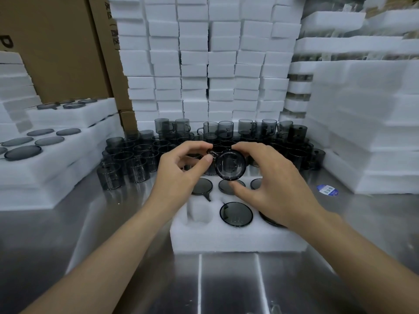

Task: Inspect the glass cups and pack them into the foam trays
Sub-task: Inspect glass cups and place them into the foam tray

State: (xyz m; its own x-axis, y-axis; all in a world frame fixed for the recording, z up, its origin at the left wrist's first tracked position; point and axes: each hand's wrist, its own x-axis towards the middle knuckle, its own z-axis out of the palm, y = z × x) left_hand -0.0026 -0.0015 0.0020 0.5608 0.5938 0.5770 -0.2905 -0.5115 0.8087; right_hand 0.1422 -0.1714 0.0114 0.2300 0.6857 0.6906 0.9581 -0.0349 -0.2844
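Note:
I hold a smoky grey glass cup (230,165) on its side above the white foam tray (235,240), its round end facing me. My left hand (181,171) pinches the cup's handle between thumb and fingers. My right hand (269,180) grips the cup's body, fingers over the top and thumb underneath. The tray holds several dark cups sunk into its round holes, such as one at the front middle (236,214). The front left hole (199,211) is empty. Many loose grey cups (136,159) stand crowded behind the tray.
Filled foam trays (52,152) are stacked at the left, with cardboard boxes (59,48) behind them. Tall stacks of white foam (208,64) wall the back and the right (374,123). A blue sticker (327,190) lies on the steel table (226,282).

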